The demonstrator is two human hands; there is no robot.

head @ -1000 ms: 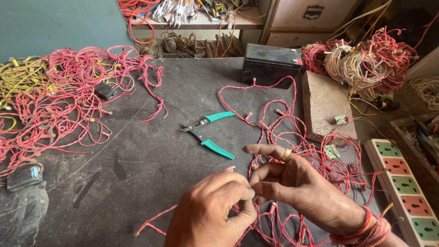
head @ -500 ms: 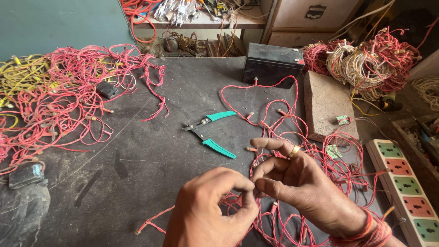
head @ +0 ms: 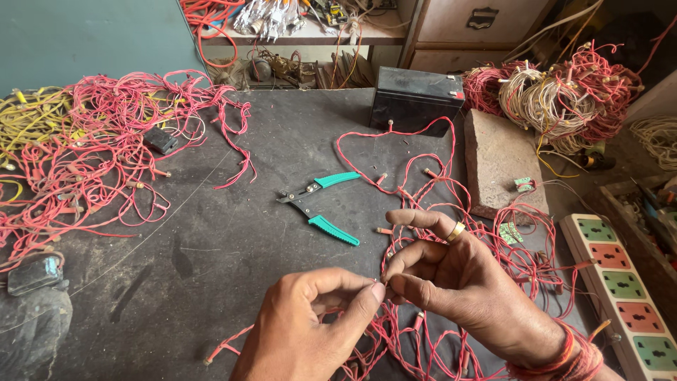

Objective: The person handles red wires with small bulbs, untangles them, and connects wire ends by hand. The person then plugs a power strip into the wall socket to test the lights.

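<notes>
My left hand [head: 310,331] and my right hand [head: 465,289] meet at the bottom centre, fingertips pinched together on a thin red wire of the red light string [head: 451,197] that loops over the dark table [head: 211,247]. The right hand wears a gold ring and red thread bands at the wrist. A wire stripper with green handles [head: 321,204] lies open on the table just beyond the hands, touched by neither hand.
A big tangle of red and yellow wire [head: 84,155] lies at the left. A black battery [head: 416,99], a brick [head: 501,162], coiled wire bundles [head: 557,92] and a multi-socket power strip [head: 620,289] stand at the right. A shelf of parts runs along the back.
Both hands have stayed pinched on the wire; the fingertips have drawn closer together and shifted slightly. The stripper has not moved.
</notes>
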